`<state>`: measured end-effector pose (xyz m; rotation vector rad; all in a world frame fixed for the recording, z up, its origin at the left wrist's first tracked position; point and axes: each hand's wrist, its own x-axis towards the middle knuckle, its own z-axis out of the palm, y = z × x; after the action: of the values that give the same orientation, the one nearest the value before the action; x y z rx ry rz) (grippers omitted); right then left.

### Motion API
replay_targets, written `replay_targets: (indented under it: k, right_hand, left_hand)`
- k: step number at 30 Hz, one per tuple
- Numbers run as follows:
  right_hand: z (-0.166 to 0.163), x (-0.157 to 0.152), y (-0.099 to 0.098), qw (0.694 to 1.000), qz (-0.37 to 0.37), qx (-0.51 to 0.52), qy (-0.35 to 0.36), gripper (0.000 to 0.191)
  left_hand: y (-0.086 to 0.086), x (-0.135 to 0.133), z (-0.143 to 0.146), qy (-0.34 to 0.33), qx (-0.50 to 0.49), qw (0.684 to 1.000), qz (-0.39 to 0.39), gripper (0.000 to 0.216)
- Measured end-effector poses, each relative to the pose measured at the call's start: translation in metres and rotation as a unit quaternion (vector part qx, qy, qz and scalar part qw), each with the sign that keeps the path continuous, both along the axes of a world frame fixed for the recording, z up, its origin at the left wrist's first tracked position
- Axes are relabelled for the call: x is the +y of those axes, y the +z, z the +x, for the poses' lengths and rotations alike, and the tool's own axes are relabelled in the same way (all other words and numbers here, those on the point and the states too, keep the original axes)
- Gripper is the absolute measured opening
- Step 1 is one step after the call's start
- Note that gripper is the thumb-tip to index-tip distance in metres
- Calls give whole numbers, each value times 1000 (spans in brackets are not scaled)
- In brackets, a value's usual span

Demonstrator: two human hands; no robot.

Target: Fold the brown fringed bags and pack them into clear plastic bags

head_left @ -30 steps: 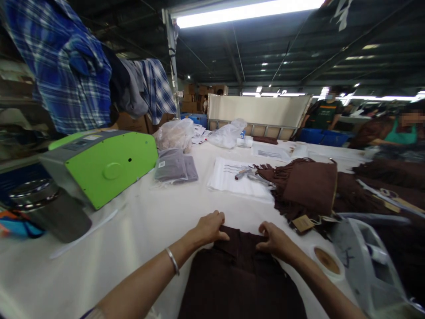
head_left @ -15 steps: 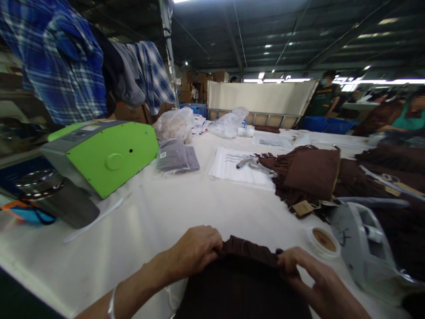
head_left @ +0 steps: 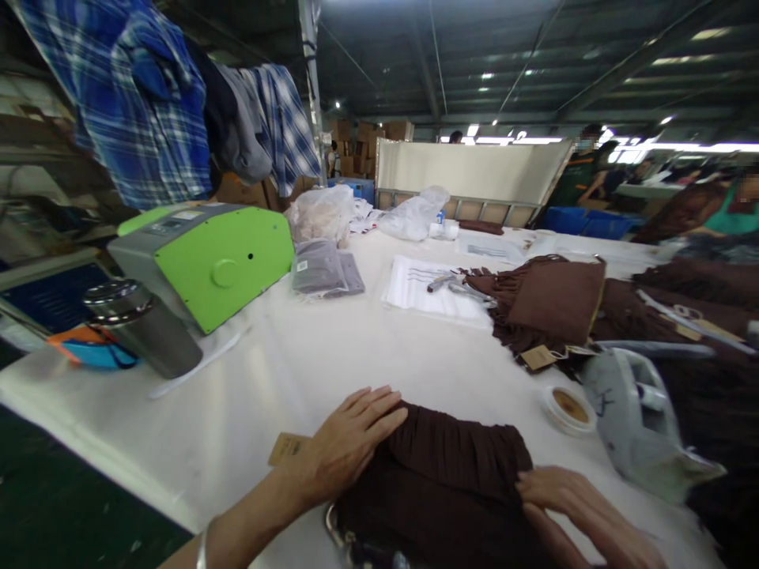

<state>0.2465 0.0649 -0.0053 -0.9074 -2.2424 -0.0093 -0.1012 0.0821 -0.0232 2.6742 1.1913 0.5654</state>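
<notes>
Two bare hands serve the work, with clock directions read from the middle of the brown garment [head_left: 454,490] and twelve pointing away from the wearer. The left hand [head_left: 337,454], at ten o'clock, lies flat with its fingers extended on the near end of the gathered band [head_left: 459,438]; no clamping is seen. The right hand [head_left: 575,506], at three o'clock, touches the opposite edge with its fingertips; whether its thumb pinches the cloth from below cannot be told.

The garment rests on the counter [head_left: 278,348], its band at twelve o'clock. Expect a light, limp, matte cloth: unlikely to slip or break, likely to fold under its own weight. The ruching suggests a stretchable band. Recommended hold: both ends of the band, fingers above, thumbs below, with even tension; the lower panel probably sags if lifted alone.

A card tag [head_left: 288,449] lies at nine o'clock, beside the left hand; its attachment is not visible. A metal-edged item shows at eight o'clock, partly hidden.

Farther out, a tape roll [head_left: 570,408] and a grey dispenser [head_left: 628,419] stand at two o'clock, a fringed brown piece [head_left: 554,292] at one, white plastic bags [head_left: 409,292] at twelve, and a green machine [head_left: 231,269] at ten.
</notes>
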Motion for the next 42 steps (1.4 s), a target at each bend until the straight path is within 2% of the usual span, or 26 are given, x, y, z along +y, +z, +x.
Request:
replay_targets:
  k: [3, 6, 8, 11, 13, 16, 19, 22, 25, 28, 32, 35, 39, 42]
  right_hand:
    - [-9, 12, 0, 999, -20, 14, -48, 14]
    - [-3, 31, -18, 996, -33, -14, -87, 20]
    - [10, 44, -34, 993, -25, -55, -101, 28]
    - [26, 55, -53, 988, -29, -124, -85, 43]
    - [29, 57, -57, 986, -51, -144, -62, 42]
    - [27, 53, -52, 989, -68, -127, -41, 32]
    - [28, 48, -46, 993, -55, -100, -29, 24]
    - [37, 42, -49, 995, -27, -93, -21, 21]
    - [47, 35, -53, 994, 8, -106, 1, 27]
    - [52, 30, -46, 995, 25, -96, 19, 35]
    - [37, 37, -23, 999, 6, -35, -11, 26]
    - [9, 48, -14, 999, -21, -11, -30, 27]
    - [-31, 45, -30, 989, -90, -107, -55, 49]
    - [-45, 26, -49, 968, -114, -222, -33, 61]
  left_hand:
    - [-3, 28, 0, 17, -82, 995, -44, 61]
    - [-1, 50, -3, 30, -131, 987, -86, 65]
    - [2, 59, -3, -8, -113, 988, -109, 64]
    - [4, 66, 4, -55, -81, 986, -132, 53]
    - [2, 68, 9, -46, -73, 988, -131, 42]
    - [-3, 66, 12, -17, -70, 992, -108, 32]
    - [-7, 58, 4, -7, -61, 995, -83, 26]
    - [-13, 50, -8, -19, -34, 997, -68, 21]
    - [-13, 42, -18, -42, -7, 998, -56, 21]
    - [-2, 35, -21, -52, -8, 998, -19, 27]
    - [25, 31, -9, -18, -94, 995, -26, 36]
    - [33, 34, 10, -23, -117, 992, -29, 31]
    - [15, 26, 27, -69, -24, 995, -63, 59]
    - [-5, 12, 26, -96, 29, 990, -103, 73]
